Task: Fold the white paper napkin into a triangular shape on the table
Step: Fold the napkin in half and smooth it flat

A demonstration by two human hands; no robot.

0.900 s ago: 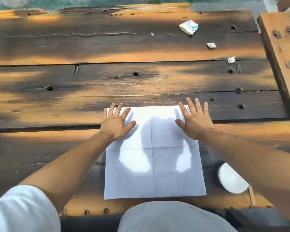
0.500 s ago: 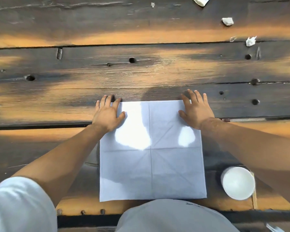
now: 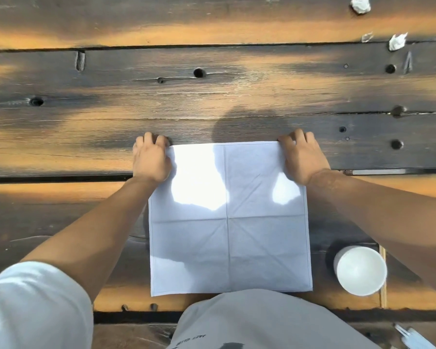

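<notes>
Hands, L (image 3: 151, 159) & R (image 3: 303, 157), curled, pinching napkin's (image 3: 229, 222) far corners.

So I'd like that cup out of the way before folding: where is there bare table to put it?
The widest bare patch of table lies beyond the napkin, from its far edge out to the paper scraps at far right. Left of the left hand is bare too. It is crowded near the cup, under the right forearm.

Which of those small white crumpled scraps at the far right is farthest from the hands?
The topmost paper scrap, near the frame's upper edge; the other two scraps lie lower, closer.
</notes>
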